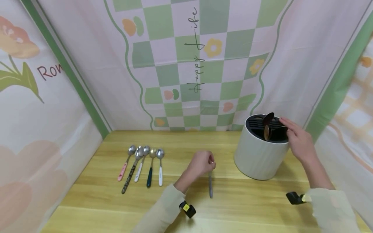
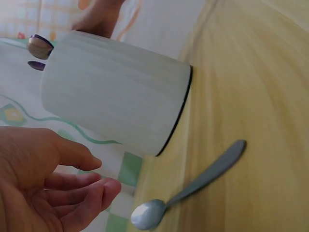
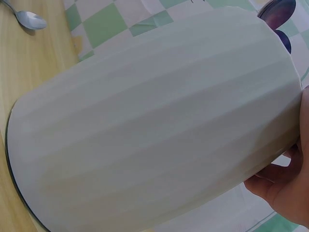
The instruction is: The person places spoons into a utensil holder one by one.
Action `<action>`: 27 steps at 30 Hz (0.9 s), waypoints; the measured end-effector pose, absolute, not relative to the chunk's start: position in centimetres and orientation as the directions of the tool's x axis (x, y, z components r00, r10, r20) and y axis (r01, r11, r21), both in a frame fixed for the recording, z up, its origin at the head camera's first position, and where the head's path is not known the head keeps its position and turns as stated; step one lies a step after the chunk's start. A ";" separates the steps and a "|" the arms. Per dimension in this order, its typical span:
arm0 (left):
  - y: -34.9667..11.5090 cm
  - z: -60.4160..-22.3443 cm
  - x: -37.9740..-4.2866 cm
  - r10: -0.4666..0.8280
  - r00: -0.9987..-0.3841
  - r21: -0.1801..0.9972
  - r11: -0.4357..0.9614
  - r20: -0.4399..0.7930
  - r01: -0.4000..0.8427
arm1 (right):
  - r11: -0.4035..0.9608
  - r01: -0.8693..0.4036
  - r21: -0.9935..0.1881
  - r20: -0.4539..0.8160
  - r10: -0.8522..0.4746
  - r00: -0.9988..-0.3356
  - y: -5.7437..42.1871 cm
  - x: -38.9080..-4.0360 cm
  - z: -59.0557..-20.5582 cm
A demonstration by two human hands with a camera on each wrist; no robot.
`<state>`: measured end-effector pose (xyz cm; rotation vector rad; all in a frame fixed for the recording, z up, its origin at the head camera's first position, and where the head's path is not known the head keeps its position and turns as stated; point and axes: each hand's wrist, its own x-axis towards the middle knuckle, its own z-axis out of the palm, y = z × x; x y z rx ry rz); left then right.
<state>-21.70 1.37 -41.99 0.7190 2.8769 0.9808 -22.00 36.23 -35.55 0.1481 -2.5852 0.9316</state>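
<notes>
Over the middle of the table is my left hand (image 1: pixel 201 164), its fingers loosely bent and nothing between them. Below it lies a metal spoon (image 2: pixel 210 175) with a plain grey handle; the left wrist view shows a gap between fingers and spoon. In the head view the hand hides the spoon's bowl. My right hand (image 1: pixel 301 144) touches the right rim of a white ribbed utensil holder (image 1: pixel 259 158) with a black slotted top. Two dark, spoon-like utensils (image 1: pixel 267 131) stick out of that top, their lower parts hidden inside.
Several spoons (image 1: pixel 141 165) lie side by side on the left of the wooden table (image 1: pixel 96 200), with pink, patterned, white and dark green handles. Behind the table hangs a green-and-white checked curtain (image 1: pixel 186 64); more printed cloth closes both sides.
</notes>
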 end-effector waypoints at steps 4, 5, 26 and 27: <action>1.2 -43.0 -21.5 0.419 -0.902 0.580 0.712 0.104 0.397 | 0.770 -0.229 -0.595 0.383 0.021 -0.924 36.2 -22.1 -35.5; 1.2 -43.2 -21.5 0.415 -0.905 0.587 0.712 0.091 0.385 | 0.770 -0.230 -0.595 0.382 0.019 -0.924 36.2 -22.1 -35.5; 2.6 -45.3 -20.6 0.342 -0.937 0.375 0.880 -0.077 0.291 | 0.764 -0.231 -0.603 0.386 0.025 -0.922 36.2 -21.9 -35.5; 2.7 -45.3 -20.6 0.342 -0.936 0.367 0.883 -0.078 0.292 | 0.762 -0.231 -0.605 0.387 0.028 -0.922 36.2 -21.9 -35.5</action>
